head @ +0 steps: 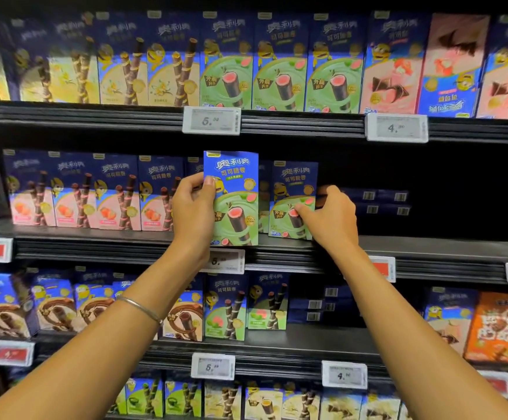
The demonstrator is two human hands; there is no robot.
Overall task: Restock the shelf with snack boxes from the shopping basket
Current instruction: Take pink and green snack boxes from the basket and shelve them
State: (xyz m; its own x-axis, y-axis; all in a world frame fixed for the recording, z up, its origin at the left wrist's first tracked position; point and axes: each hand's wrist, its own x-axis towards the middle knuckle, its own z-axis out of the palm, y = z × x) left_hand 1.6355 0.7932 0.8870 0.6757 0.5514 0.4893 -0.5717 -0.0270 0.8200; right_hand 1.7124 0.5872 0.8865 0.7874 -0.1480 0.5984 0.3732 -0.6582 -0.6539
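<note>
My left hand [193,207] grips a blue-and-green snack box [237,204] by its left edge and holds it upright at the front lip of the middle shelf [428,247]. My right hand [330,218] is closed on the right side of a second green snack box [290,189], which stands on that shelf just to the right, thumb across its front. Another box stands half hidden between the two. The shopping basket is out of view.
Pink strawberry boxes [95,195] fill the middle shelf's left part. To the right of my right hand lie flat stacked boxes [383,203] in a dark gap. Price tags [212,120] line the shelf edges. Shelves above and below hold more boxes.
</note>
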